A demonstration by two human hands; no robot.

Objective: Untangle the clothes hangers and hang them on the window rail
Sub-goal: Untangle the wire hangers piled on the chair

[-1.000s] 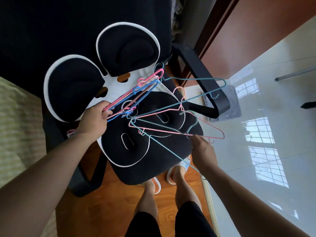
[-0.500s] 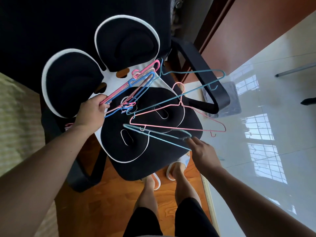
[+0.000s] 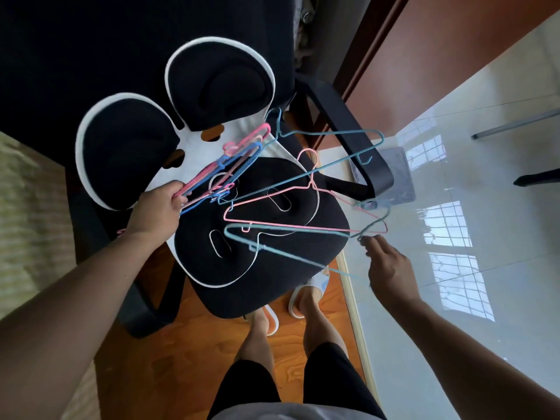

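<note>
Since a moment ago my right hand [image 3: 391, 268] has drawn the teal hanger [image 3: 272, 248] out rightward, its hook now past the seat edge, over the tiled floor [image 3: 500, 253]. Teal hanger: held in the air over the chair seat, hook pinched at my right fingertips [image 3: 368, 239], its far corner still crossing the pink hanger [image 3: 291, 221]. Hanger bundle [image 3: 224, 174]: pink and blue, tangled, gripped in my curled left hand [image 3: 157, 212]. Beneath: black chair [image 3: 266, 286] with white-edged cushion, wooden floor [image 3: 181, 359].
</note>
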